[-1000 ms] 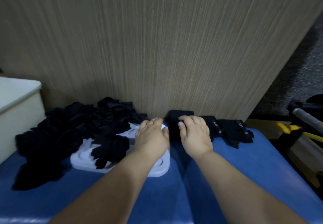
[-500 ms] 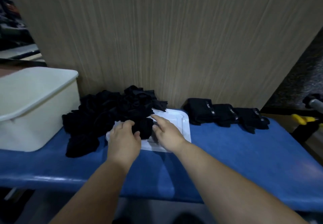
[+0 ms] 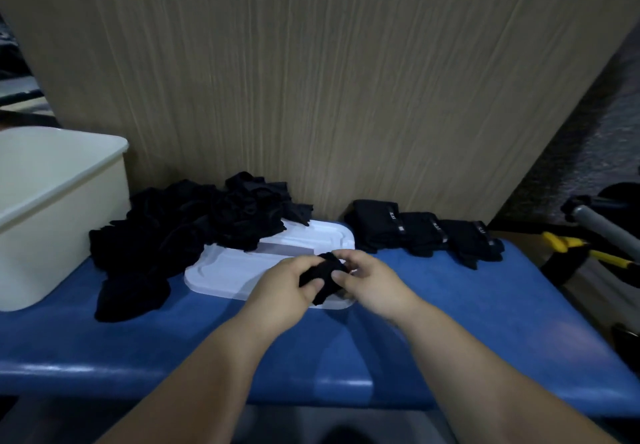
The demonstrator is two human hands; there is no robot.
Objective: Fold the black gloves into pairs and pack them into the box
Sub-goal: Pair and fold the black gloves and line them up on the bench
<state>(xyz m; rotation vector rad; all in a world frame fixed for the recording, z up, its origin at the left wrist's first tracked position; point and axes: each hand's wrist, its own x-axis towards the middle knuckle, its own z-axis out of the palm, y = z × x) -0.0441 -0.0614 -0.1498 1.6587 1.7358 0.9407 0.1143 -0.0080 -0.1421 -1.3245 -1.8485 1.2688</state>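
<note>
So the biggest thing in front of you is that tall wood-grain panel (image 3: 311, 79) standing right behind the work surface; off to the right of it there's a dim strip of speckled grey floor (image 3: 602, 138). Under your arms is a blue padded bench top (image 3: 467, 322), smooth and a bit shiny along its near edge; everything sits on that.

At the left end you've got the cream box (image 3: 69, 228), open top, one corner turned toward you; I can't see inside it from here. Just beside it is the loose pile of black gloves (image 3: 166, 239), all crumpled and tangled, pushed back against the panel and spilling onto the white tray (image 3: 228, 270), which lies flat mid-bench. Right of the tray, against the panel, there's a row of folded pairs (image 3: 426, 232), three neat dark bundles touching one another, each with a small pale tag showing.

Your left hand (image 3: 280, 287) and right hand (image 3: 374, 284) meet over the tray's near right corner; both have fingers curled in, thumbs pinching the same black glove (image 3: 323, 279), bunched up between them. Far right, off the bench, something with yellow handles (image 3: 568, 246); too dim to say what.
</note>
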